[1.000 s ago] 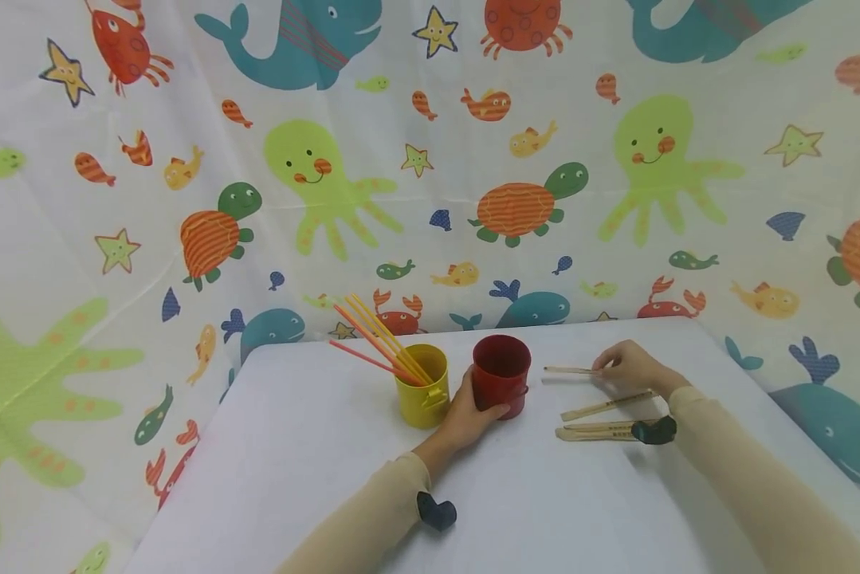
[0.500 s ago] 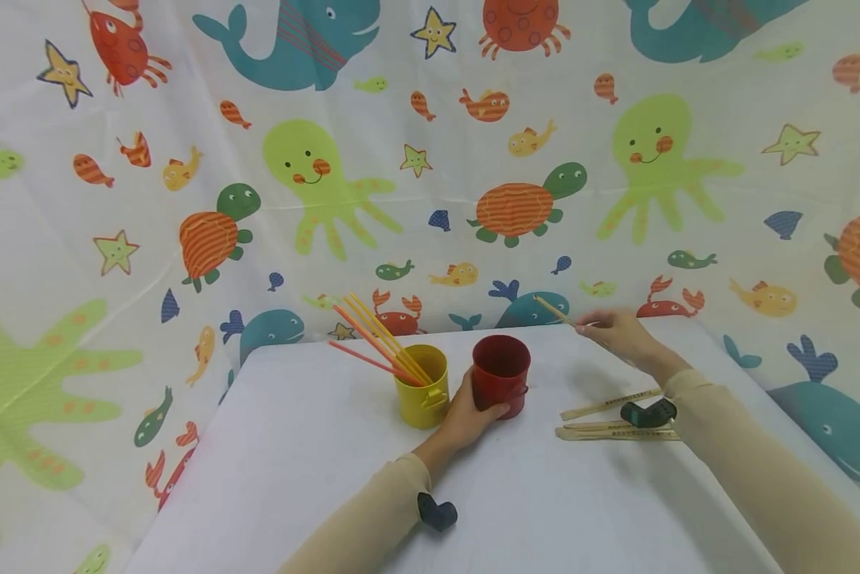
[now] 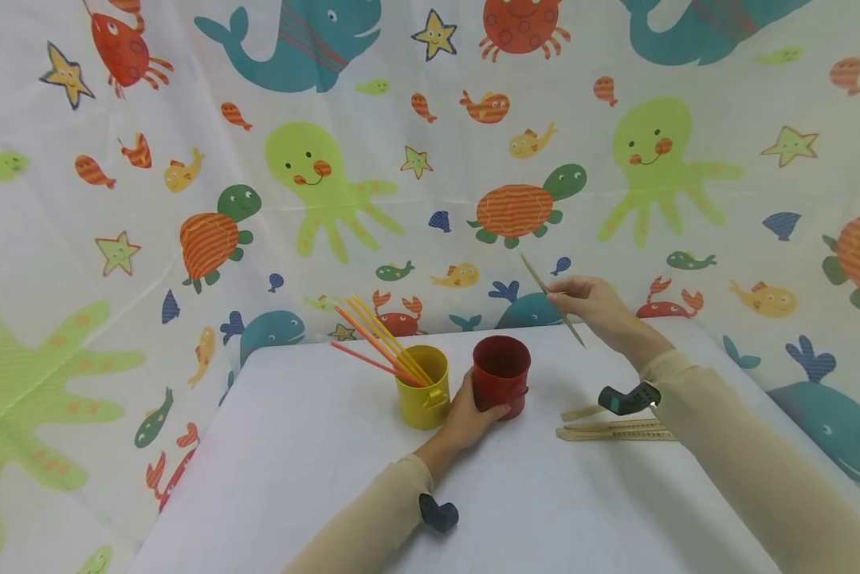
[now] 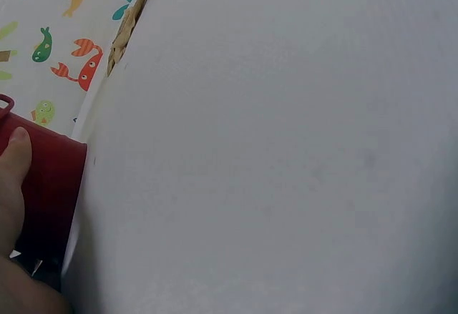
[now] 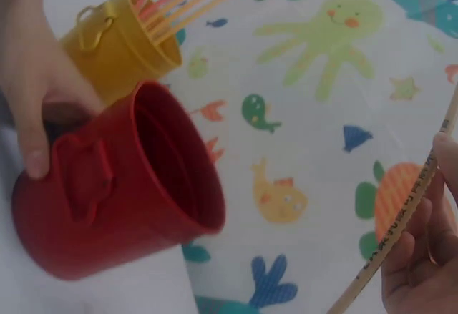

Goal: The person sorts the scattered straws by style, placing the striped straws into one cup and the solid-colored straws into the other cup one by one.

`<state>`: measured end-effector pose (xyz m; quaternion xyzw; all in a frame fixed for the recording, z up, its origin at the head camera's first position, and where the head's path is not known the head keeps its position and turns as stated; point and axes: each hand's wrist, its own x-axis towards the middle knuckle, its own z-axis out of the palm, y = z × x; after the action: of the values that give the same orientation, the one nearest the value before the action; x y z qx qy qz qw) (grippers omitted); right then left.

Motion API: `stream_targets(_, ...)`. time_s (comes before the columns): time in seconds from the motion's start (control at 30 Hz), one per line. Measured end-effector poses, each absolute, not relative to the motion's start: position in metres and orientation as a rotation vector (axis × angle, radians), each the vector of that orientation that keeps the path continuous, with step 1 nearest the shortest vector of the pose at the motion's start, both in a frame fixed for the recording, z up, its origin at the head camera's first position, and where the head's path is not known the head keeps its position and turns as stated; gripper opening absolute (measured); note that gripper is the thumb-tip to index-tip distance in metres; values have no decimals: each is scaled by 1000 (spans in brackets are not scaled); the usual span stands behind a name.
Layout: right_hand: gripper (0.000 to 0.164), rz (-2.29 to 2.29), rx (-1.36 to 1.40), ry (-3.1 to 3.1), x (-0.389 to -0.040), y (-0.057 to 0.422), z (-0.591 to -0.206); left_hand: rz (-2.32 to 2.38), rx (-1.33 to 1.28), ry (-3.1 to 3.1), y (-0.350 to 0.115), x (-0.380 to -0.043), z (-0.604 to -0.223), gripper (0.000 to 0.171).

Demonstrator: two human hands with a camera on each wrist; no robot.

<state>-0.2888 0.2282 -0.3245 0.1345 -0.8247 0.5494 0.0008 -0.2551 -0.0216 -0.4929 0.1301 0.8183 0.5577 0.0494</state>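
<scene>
Head: pinching stick (image 3: 535,275) in right grip (image 3: 598,311), now higher, steeper, nearer red cup (image 3: 501,391), so fully picked up; curling left grip (image 3: 465,418) round red cup. Left wrist: holding red cup's wall. Right wrist: pinching stick apart from red cup's mouth.
</scene>
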Motion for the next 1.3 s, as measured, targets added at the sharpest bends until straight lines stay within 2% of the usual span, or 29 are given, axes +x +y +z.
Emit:
stream_targets(0.1,27,1765,422,-2576,-289,219,-317,1694,389,2492,-22,-255,-493,89)
stream_targets(0.3,8,1972,473,-2417,-291,200,-301,1685,399,2495,-23,-256,-493,88)
stream_targets(0.47,12,2179,576,-2230,-289,181,-284,1690,414,2508,-23,-259,-492,87)
stream_targets(0.63,15,2185,602,-2224,-288,163,-281,1677,408,2493,-24,-258,-494,88)
stream_targets(0.8,15,2134,621,-2284,-293,147,-293,1675,421,2502,-23,-256,-494,88)
stream_targets(0.93,7,2082,575,-2377,-296,133,-312,1669,415,2512,-24,-256,-493,88)
stream_targets(1.1,23,1944,447,-2523,-298,126,-337,1650,416,2518,-25,-257,-495,89)
stream_targets(1.3,28,1796,353,-2656,-303,128,-353,1656,451,2518,-24,-258,-495,88)
